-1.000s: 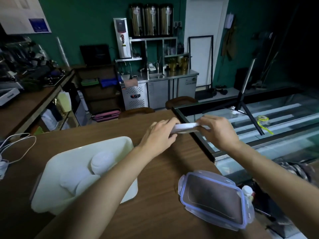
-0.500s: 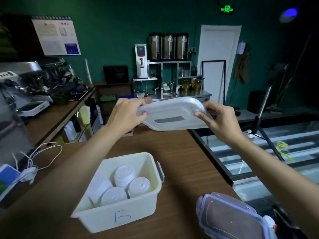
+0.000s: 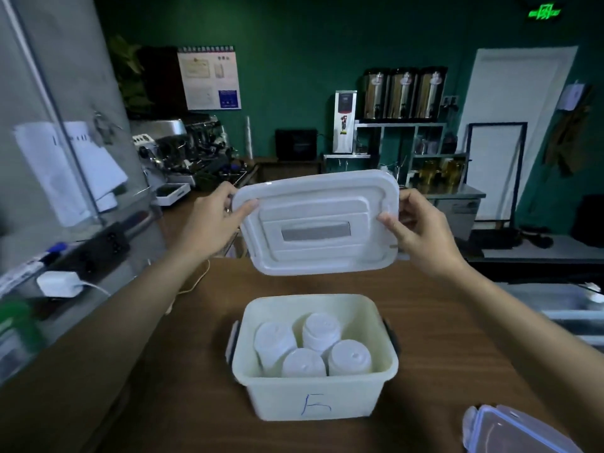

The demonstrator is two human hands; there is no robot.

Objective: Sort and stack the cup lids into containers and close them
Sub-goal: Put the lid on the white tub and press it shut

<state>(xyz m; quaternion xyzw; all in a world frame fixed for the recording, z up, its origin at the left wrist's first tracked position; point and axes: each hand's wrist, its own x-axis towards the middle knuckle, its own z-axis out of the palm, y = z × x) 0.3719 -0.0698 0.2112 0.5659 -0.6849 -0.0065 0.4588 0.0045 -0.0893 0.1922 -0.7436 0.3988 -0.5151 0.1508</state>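
Change: white rectangular plastic lid (image 3: 315, 223) now raised above cream plastic tub (image 3: 310, 400);
Grip: my left hand (image 3: 209, 223) and right hand (image 3: 421, 230) clasp its ends;
Meaning: I judge closing comes next

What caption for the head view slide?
Left hand and right hand hold the white box lid above the open bin marked E, four stacks of cup lids inside.
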